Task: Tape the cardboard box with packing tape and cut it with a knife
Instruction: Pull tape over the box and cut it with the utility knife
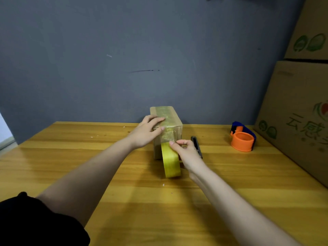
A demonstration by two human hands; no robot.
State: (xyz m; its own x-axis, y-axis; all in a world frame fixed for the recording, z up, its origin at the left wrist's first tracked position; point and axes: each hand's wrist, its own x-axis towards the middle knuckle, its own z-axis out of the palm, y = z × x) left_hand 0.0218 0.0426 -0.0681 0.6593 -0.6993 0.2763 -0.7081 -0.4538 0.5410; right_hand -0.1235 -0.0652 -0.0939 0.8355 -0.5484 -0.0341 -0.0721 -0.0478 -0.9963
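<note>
The small cardboard box stands on the wooden desk, near the grey wall. The left hand lies flat on the box top, its fingers straight and pressing on the shiny tape strip. The right hand pinches the yellow packing tape roll with curled fingers, just in front of the box. A black knife lies on the desk beside the right hand.
</note>
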